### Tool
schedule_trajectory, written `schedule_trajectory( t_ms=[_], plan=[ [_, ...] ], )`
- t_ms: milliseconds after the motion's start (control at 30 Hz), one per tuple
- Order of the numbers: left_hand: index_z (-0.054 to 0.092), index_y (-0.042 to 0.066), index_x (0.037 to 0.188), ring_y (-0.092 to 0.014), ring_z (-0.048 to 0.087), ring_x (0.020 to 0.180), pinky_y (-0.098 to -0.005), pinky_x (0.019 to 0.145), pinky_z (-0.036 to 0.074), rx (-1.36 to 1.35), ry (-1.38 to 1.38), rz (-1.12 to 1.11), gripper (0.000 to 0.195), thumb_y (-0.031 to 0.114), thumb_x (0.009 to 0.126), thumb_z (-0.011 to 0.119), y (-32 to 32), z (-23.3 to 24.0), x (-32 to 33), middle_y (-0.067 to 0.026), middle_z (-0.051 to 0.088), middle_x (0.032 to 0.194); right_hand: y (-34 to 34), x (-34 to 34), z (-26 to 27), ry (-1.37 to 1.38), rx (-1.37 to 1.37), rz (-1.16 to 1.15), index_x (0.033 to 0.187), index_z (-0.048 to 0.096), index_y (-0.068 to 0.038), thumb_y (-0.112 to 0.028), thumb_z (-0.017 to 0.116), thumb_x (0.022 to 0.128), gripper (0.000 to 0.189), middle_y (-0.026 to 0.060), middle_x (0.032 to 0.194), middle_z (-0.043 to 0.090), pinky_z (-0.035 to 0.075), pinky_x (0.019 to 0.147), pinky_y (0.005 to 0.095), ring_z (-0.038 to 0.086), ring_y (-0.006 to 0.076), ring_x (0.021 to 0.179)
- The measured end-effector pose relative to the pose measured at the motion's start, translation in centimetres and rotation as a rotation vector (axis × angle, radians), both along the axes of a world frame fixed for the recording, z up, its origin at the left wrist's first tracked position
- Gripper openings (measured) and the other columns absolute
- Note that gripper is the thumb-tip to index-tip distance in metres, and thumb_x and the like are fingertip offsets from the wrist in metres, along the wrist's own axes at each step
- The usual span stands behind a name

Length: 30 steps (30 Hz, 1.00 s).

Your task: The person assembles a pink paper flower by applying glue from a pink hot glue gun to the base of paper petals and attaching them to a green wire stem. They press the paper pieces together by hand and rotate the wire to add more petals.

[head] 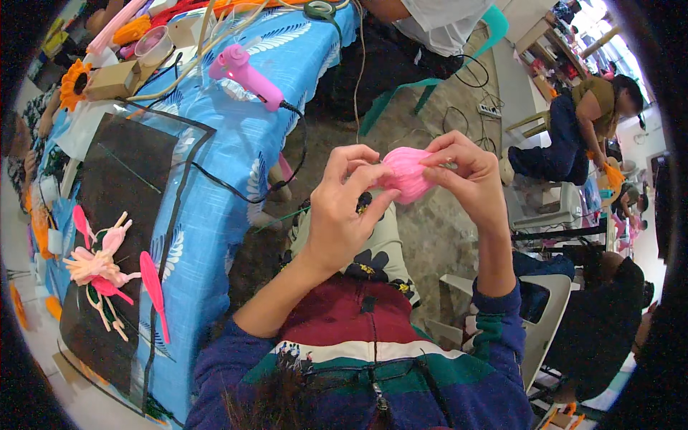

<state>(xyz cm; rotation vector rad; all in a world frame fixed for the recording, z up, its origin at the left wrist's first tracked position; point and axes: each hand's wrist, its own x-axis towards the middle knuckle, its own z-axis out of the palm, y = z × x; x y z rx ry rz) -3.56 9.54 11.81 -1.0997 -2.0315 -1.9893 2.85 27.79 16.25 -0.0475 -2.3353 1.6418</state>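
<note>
Above my lap, both hands grip a pink ribbed bud shape (409, 174), which looks made of chenille stems. My left hand (341, 207) pinches its left side with thumb and fingers. From the right, my right hand (466, 169) holds its edge between thumb and fingertips. A thin green stem (285, 217) shows to the left of my left hand; whether it joins the bud is hidden. Left of me on the table, loose pink petal pieces (153, 287) lie beside a pile of cream and pale pink chenille pieces (97, 266) on a dark mat (123, 199).
A pink glue gun (247, 78) lies on the blue patterned tablecloth (215, 258), its black cord (303, 145) hanging over the edge. Behind it are a cardboard box (113, 80), an orange flower (75, 83) and green tape (320, 9). Other people (596, 118) sit nearby on the right.
</note>
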Motion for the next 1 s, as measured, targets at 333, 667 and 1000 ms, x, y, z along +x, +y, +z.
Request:
schedule_trajectory(
  t_ms=[333, 667, 1000],
  plan=[
    [0.059, 0.004, 0.089, -0.023, 0.055, 0.089, -0.0319, 0.076, 0.047, -0.127, 0.016, -0.076, 0.025, 0.004, 0.067, 0.071, -0.7, 0.4, -0.9, -0.0113, 0.052, 0.101, -1.1, 0.4, -0.4, 0.019, -0.018, -0.038, 0.083, 0.067, -0.003, 0.002, 0.067, 0.074, 0.011, 0.0038, 0.093, 0.055, 0.047, 0.058, 0.016, 0.054, 0.0064, 0.08],
    [0.051, 0.004, 0.121, -0.027, 0.06, 0.087, -0.0338, 0.073, 0.05, -0.305, 0.194, -0.08, 0.047, 0.007, 0.075, 0.064, -1.3, -0.1, -1.0, -0.0164, 0.057, 0.11, -1.3, 0.9, -0.8, 0.002, 0.007, -0.07, 0.084, 0.067, -0.003, 0.0, 0.067, 0.074, 0.01, 0.0046, 0.093, 0.056, 0.047, 0.058, 0.0162, 0.055, 0.0073, 0.081],
    [0.055, -0.001, 0.116, -0.028, 0.063, 0.079, -0.0321, 0.071, 0.047, -0.3, 0.007, -0.28, 0.043, 0.007, 0.074, 0.064, -1.9, 0.1, -1.8, -0.02, 0.063, 0.095, -2.0, 1.1, 0.1, 0.111, 0.445, 0.037, 0.09, 0.068, -0.006, 0.0, 0.068, 0.067, 0.023, 0.0098, 0.097, 0.059, 0.047, 0.075, 0.0288, 0.059, 0.0201, 0.088]
  ],
)
